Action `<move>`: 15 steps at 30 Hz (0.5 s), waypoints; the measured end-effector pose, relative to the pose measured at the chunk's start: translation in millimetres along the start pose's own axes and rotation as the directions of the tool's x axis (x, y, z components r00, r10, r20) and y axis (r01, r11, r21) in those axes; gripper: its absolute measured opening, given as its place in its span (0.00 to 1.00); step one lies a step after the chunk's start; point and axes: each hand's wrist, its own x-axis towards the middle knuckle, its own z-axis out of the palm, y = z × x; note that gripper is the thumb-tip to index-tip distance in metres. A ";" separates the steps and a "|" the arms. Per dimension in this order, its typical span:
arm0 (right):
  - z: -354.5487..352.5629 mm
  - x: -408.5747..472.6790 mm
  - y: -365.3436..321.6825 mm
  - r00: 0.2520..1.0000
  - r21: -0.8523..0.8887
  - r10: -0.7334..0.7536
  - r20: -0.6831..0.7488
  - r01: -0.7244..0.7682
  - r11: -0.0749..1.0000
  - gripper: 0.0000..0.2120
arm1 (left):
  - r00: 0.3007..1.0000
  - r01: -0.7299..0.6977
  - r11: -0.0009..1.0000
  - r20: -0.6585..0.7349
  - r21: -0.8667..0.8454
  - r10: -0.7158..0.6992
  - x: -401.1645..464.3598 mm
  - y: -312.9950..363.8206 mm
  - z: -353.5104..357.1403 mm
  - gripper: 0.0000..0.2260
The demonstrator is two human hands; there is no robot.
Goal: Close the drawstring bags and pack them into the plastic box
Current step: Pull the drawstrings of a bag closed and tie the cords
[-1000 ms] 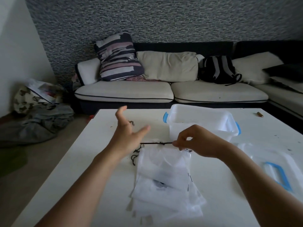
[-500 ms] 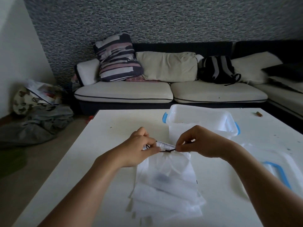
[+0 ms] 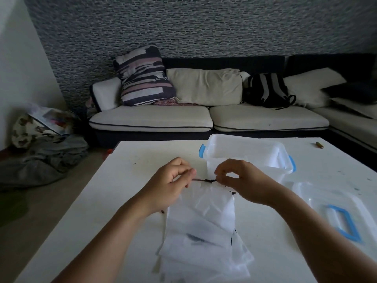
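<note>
A translucent white drawstring bag (image 3: 212,203) lies on top of a stack of similar bags (image 3: 204,256) on the white table (image 3: 122,201). A dark drawstring (image 3: 204,180) runs taut along its gathered top edge. My left hand (image 3: 169,184) pinches the cord's left end. My right hand (image 3: 242,180) pinches the cord and the bag's top at the right. Just behind my hands stands the clear plastic box (image 3: 244,152) with blue latches, open on top.
The box's clear lid (image 3: 334,209) with a blue handle lies on the table to the right. A small brown object (image 3: 319,145) sits near the far right edge. Beyond the table are a sofa (image 3: 204,119) with cushions and a backpack (image 3: 267,90).
My left hand came down from an open raised pose and took hold of the cord. The cord now stretches between both hands and the bag's top is gathered.
</note>
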 end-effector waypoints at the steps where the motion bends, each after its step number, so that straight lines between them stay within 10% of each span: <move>1: 0.6 0.7 -0.1 1.000 -0.006 0.008 0.003 -0.008 1.000 0.06 | 1.000 -0.024 0.997 -0.013 -0.068 0.023 -0.1 3.3 1.3 0.18; 15: 18.5 0.1 -18.3 0.995 0.054 0.099 0.008 -0.100 0.994 0.10 | 0.978 0.198 0.944 0.116 -0.262 -0.173 -2.2 15.4 14.0 0.13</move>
